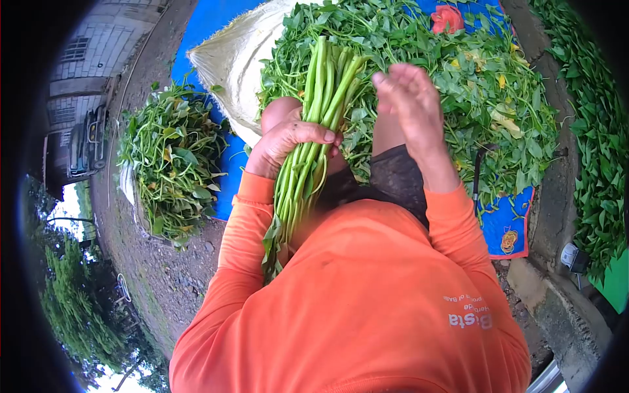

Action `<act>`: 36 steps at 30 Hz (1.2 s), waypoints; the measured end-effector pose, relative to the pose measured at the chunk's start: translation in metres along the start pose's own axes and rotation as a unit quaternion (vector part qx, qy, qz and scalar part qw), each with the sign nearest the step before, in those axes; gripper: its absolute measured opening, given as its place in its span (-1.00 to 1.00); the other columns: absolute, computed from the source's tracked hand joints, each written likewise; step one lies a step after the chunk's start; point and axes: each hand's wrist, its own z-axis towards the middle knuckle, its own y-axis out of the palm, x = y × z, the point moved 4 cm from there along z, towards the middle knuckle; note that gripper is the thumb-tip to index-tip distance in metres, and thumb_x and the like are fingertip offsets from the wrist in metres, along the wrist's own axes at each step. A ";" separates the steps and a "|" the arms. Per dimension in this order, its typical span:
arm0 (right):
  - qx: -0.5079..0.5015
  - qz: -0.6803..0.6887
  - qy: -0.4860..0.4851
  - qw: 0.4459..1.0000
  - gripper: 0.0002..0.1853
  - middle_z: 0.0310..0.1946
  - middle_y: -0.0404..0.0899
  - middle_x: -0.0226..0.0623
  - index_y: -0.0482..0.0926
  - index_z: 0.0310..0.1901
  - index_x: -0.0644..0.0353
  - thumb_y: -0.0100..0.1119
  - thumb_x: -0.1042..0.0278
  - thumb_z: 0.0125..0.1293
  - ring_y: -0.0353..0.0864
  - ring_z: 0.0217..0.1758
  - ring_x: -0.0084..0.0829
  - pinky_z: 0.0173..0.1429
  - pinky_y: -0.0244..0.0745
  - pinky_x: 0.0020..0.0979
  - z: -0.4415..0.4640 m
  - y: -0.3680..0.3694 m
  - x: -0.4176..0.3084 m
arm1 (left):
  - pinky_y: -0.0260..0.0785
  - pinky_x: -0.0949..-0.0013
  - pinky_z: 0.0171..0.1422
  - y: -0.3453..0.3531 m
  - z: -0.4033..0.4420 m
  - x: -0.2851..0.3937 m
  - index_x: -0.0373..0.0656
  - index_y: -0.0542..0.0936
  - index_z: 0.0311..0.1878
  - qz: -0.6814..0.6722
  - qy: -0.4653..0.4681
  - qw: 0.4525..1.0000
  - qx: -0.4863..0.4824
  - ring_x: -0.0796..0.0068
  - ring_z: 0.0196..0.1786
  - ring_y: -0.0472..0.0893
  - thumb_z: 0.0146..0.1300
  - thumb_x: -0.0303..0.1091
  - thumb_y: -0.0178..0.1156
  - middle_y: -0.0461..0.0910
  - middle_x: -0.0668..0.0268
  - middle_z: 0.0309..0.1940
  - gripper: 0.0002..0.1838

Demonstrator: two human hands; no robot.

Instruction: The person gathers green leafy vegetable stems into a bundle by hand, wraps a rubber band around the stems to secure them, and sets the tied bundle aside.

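Item: one bundle of green stems point(321, 98), long and slender, light to mid green, the thicker bare ends uppermost and slightly fanned, some leaves at the lower end; held tilted over your lap, before your orange shirt point(367, 281); your left hand point(288, 143) closed around its middle, thumb across the stems; your right hand point(411, 98) raised near the top ends, fingers loosely parted, nothing seen in it; one whitish sack point(232, 72), spread beside a large leafy heap point(498, 124), how much it contains unclear; one crumpled red bag point(447, 19) on that heap, contents hidden; blue tarp point(232, 167) beneath, bearing yellowish bands point(509, 241).
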 end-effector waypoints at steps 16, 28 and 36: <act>-0.093 -0.066 0.020 0.993 -0.62 -0.53 0.64 -0.31 0.65 -0.35 0.36 0.44 0.18 0.48 0.70 -0.53 -0.54 -0.45 0.58 -0.47 -0.004 0.026 -0.012 | 0.64 0.33 -0.19 -0.015 0.027 -0.022 -0.22 0.58 0.30 0.010 -0.031 0.999 -0.023 0.39 -0.27 0.76 0.35 0.00 0.55 0.75 0.23 -0.16 -0.36; -0.270 0.218 0.050 0.936 -0.31 -0.06 0.71 -0.25 0.51 0.31 0.25 0.65 0.11 0.31 0.75 0.01 -0.39 0.17 0.66 -0.32 -0.019 0.062 -0.015 | 0.66 0.28 -0.19 -0.022 -0.032 0.022 -0.23 0.55 0.24 0.011 0.004 1.000 0.007 0.30 -0.28 0.74 0.06 -0.31 0.56 0.70 0.14 -0.24 -0.34; -0.121 0.347 0.052 0.929 -0.25 -0.23 0.70 -0.11 0.26 0.42 0.26 0.39 0.62 0.22 0.74 -0.31 -0.30 -0.11 0.76 -0.22 -0.006 0.046 0.003 | 0.62 0.16 0.27 0.016 0.012 -0.018 -0.37 0.54 0.34 0.014 -0.069 0.978 -0.197 0.16 0.10 0.76 0.20 0.03 0.53 0.73 0.00 0.04 -0.19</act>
